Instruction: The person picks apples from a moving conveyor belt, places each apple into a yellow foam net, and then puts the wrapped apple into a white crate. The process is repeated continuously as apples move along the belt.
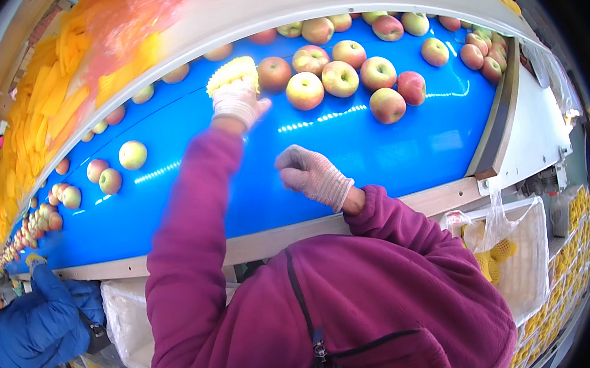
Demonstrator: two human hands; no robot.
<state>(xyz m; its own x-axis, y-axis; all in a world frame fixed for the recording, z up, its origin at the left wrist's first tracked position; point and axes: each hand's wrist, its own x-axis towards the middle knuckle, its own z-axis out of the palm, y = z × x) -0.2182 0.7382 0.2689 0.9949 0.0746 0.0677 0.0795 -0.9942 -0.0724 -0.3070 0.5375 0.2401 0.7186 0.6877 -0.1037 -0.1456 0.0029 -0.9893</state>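
My left hand (pixel 239 102), in a white knit glove, holds a yellow foam fruit net (pixel 233 72) above the blue conveyor belt (pixel 252 188). Whether fruit is inside the net cannot be seen. A reddish apple (pixel 275 73) lies just right of that hand. Lower and to the right, my right hand (pixel 311 174) is gloved too, its fingers curled over the belt; nothing shows in it, though the palm is hidden. Ahead of it lies a loose group of red and yellow-green apples (pixel 340 78).
Yellow foam nets (pixel 62 100) fill a shelf beyond the belt. A wooden guide (pixel 500 114) bounds the belt's right end. White foam boxes (pixel 529 261) stand below at the near side. A co-worker in a blue jacket (pixel 45 323) is at the left.
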